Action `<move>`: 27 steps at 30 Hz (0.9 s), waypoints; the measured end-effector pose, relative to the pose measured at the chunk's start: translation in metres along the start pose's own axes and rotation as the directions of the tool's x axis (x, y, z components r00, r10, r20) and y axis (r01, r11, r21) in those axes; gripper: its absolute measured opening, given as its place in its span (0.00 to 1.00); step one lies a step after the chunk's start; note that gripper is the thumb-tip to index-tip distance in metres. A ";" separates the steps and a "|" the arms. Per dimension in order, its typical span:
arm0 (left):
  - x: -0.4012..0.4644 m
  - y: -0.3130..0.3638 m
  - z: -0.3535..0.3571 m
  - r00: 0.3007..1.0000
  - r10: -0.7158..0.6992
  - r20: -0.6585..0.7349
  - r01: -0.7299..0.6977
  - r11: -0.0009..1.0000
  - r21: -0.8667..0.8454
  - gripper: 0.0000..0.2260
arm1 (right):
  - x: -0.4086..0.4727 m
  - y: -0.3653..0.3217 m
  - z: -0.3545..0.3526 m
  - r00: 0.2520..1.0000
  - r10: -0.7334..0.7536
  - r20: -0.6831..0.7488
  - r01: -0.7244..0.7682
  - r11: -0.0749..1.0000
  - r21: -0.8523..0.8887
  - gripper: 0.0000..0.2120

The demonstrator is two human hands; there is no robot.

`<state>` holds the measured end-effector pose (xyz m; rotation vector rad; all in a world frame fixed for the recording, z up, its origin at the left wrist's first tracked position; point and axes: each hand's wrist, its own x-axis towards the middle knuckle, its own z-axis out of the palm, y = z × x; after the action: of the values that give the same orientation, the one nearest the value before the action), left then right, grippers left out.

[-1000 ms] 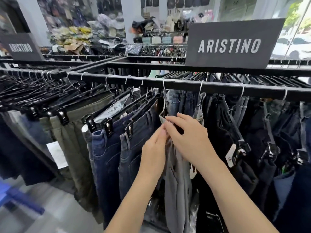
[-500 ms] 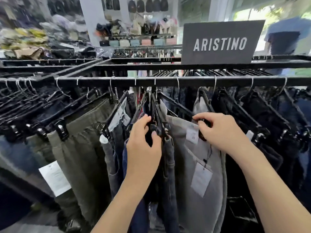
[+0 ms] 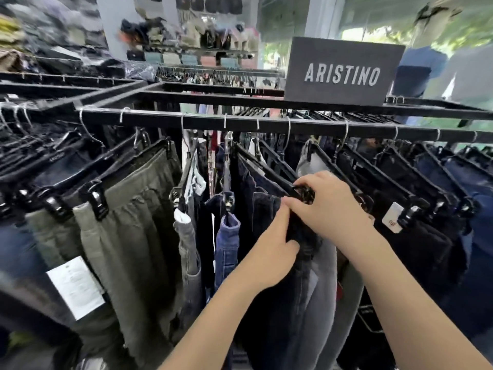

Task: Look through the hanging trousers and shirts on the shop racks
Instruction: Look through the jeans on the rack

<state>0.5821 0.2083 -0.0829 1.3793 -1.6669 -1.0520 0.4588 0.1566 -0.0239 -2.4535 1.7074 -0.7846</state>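
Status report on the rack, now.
Left hand pinching dark jeans waistband. Right hand gripping its hanger clip. Grey jeans crowd right.

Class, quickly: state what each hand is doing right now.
Left hand: grips the dark jeans at the waistband.
Right hand: grips the same pair's hanger clip.

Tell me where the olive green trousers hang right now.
In the head view, the olive green trousers hang left of centre on the black rail, clipped to black hangers, left of both hands.

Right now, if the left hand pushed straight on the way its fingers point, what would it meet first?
The left hand points up and slightly right; its fingers already touch the dark jeans. Just beyond sit the right hand and the hanger clip, though depth is unclear.
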 end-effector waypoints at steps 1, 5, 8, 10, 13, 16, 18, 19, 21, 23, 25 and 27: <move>-0.003 -0.002 -0.005 1.000 0.001 0.003 -0.001 1.000 0.023 0.36 | 0.000 0.002 0.001 1.000 0.015 -0.014 -0.014 1.000 0.015 0.15; -0.010 -0.020 -0.026 0.979 -0.130 -0.158 0.144 0.987 0.079 0.32 | 0.002 0.012 -0.005 0.997 0.057 -0.056 -0.054 0.997 0.053 0.14; -0.013 -0.035 -0.046 0.945 -0.222 -0.240 0.249 0.964 0.088 0.30 | 0.004 0.019 -0.013 0.995 0.090 -0.046 -0.088 0.995 0.048 0.15; -0.014 -0.039 -0.055 0.941 -0.234 -0.244 0.262 0.961 0.087 0.29 | 0.006 0.022 -0.017 0.992 0.121 -0.019 -0.120 0.992 0.034 0.16; -0.013 -0.042 -0.059 0.937 -0.228 -0.264 0.265 0.958 0.114 0.29 | 0.005 0.023 -0.022 0.990 0.143 -0.004 -0.142 0.989 0.040 0.16; -0.011 -0.040 -0.053 0.933 -0.242 -0.266 0.278 0.954 0.111 0.28 | 0.002 0.019 -0.024 0.989 0.147 -0.001 -0.147 0.987 0.059 0.16; -0.007 -0.035 -0.048 0.934 -0.237 -0.267 0.269 0.959 0.087 0.27 | 0.000 0.017 -0.026 0.988 0.153 0.014 -0.153 0.985 0.077 0.17; -0.005 -0.030 -0.045 0.936 -0.218 -0.277 0.248 0.965 0.079 0.26 | -0.001 0.016 -0.027 0.988 0.152 0.032 -0.155 0.984 0.086 0.17; 0.001 -0.014 -0.041 0.936 -0.159 -0.315 0.189 0.980 0.068 0.23 | -0.002 0.013 -0.028 0.987 0.146 0.071 -0.153 0.983 0.104 0.20; 0.011 0.005 -0.039 0.923 -0.107 -0.370 0.146 0.986 0.078 0.18 | -0.004 0.009 -0.027 0.986 0.127 0.106 -0.142 0.979 0.144 0.25; 0.026 0.022 -0.038 0.912 -0.089 -0.400 0.145 0.983 0.112 0.14 | -0.005 0.006 -0.026 0.988 0.089 0.126 -0.112 0.975 0.190 0.26; 0.040 0.034 -0.040 0.910 -0.125 -0.396 0.213 0.959 0.188 0.13 | -0.005 0.005 -0.025 0.989 0.055 0.137 -0.086 0.969 0.231 0.26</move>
<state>0.5973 0.1663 -0.0344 1.7778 -1.4259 -0.6392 0.4424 0.1654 -0.0059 -2.2211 1.5482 -0.7539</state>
